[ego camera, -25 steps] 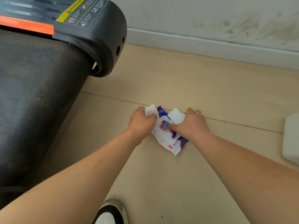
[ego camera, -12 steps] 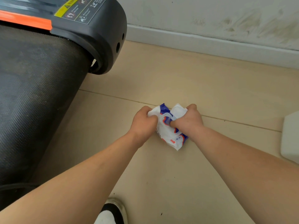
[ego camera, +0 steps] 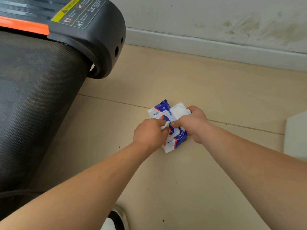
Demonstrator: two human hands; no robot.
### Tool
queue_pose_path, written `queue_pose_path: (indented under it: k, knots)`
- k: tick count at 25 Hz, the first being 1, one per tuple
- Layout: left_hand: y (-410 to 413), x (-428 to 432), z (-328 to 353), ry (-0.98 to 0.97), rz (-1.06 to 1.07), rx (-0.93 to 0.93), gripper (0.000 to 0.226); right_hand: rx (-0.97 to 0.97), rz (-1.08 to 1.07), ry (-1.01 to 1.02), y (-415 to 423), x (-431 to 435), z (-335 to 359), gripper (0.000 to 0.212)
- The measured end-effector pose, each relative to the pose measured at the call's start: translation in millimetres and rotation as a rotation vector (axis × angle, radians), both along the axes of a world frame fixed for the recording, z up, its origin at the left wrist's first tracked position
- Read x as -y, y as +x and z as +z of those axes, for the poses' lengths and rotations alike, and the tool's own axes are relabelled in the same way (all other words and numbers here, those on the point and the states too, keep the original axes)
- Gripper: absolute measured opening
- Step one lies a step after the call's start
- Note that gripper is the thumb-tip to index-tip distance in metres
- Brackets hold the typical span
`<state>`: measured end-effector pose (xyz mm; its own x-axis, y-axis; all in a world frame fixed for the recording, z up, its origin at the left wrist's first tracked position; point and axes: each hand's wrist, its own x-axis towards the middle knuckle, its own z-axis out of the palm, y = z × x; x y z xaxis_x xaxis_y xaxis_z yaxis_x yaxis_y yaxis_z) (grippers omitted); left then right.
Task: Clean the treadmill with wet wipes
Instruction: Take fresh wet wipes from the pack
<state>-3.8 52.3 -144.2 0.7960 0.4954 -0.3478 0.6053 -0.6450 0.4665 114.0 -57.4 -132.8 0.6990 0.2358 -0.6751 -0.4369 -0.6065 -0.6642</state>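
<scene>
Treadmill [ego camera: 41, 83]: far left, black belt, well apart from pack. Left hand [ego camera: 149, 133]: fingers pinching white wipe tip [ego camera: 165, 126] at pack opening. Wipes pack [ego camera: 167, 123]: flat on floor [ego camera: 182, 180], long axis running near-to-far, lid flipped open rightward. Right hand [ego camera: 193, 123]: clamped on pack's right edge.

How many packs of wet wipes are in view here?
1. A single blue-and-white wet wipes pack lies on the floor right of the treadmill, lid open, between the left hand and right hand. Others may lie outside the frame.
</scene>
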Motion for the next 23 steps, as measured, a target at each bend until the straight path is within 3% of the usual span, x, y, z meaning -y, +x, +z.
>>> queue_pose_path:
  k: [3,9,17,20,22,23]
  knots:
    - [2.4,-0.6,-2.2,0.013,0.011,-0.039,0.024,-0.041,0.011,0.014,-3.7,-0.8,0.7,0.045]
    - [4.2,6.4,-16.7,-0.219,-0.017,-0.083,0.027,-0.055,-0.022,-0.044,-3.2,6.1,-10.0,0.042]
    - [4.6,11.5,-19.2,-0.025,-0.108,-0.131,0.018,-0.041,-0.039,-0.059,-1.9,14.8,-12.0,0.043]
    - [4.2,15.0,-18.3,0.073,-0.201,-0.212,0.044,-0.116,-0.077,0.003,2.0,16.3,-7.9,0.034]
    - [6.1,16.0,-19.0,0.022,-0.216,-0.259,0.052,-0.127,-0.067,0.005,3.3,16.1,-7.4,0.034]
    - [8.5,14.8,-19.4,-0.055,-0.177,-0.223,0.044,-0.111,-0.056,-0.013,3.6,16.1,-8.8,0.035]
